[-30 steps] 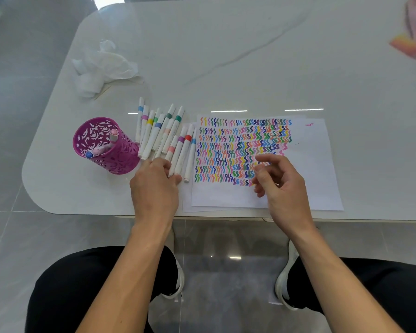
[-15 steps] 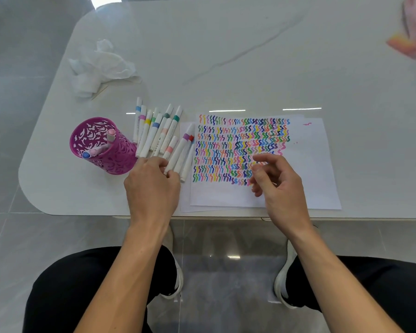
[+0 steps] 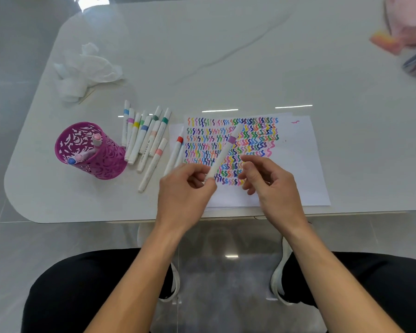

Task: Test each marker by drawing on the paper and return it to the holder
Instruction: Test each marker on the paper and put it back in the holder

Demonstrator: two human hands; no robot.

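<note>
The left hand [image 3: 185,191] pinches the near end of a purple-banded marker [image 3: 222,155], which slants up and to the right over the paper [image 3: 298,164] filled with coloured squiggles. The right hand [image 3: 271,186] hovers just beside it, its fingers [image 3: 250,164] loosely curled and holding nothing. A red-banded marker [image 3: 174,155] lies at the paper's left edge. Further left the loose markers [image 3: 142,135] lie in a row on the surface [image 3: 226,56], beside the magenta holder [image 3: 106,164], which has a few markers inside. A crumpled tissue [image 3: 87,68] sits far left, and a blurred pink bundle [image 3: 404,32] far right.
</note>
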